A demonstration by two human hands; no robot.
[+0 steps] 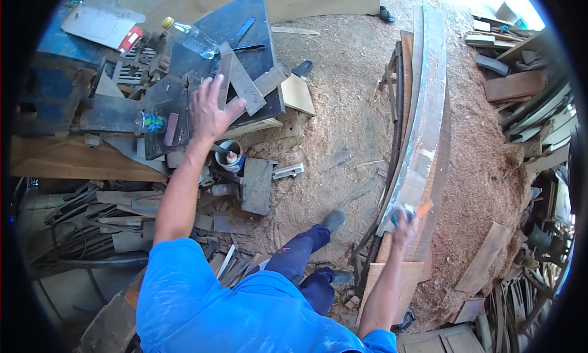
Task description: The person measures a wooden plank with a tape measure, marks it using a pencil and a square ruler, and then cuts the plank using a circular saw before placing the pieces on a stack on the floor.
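Observation:
My left hand is open with its fingers spread, at the edge of a dark blue worktable. Closest to it are crossed pieces of wood lying on the tabletop. To the right, my right hand is at the near end of a long, weathered grey plank. Its fingers are closed around a small bluish-white thing, blurred and partly covered, so its kind does not show. A smear of orange appears beside that hand.
A clear plastic bottle lies on the worktable. Below its edge hangs or stands a small bucket with a glue bottle inside. Sawdust covers the floor. Scrap wood is piled at the left and right.

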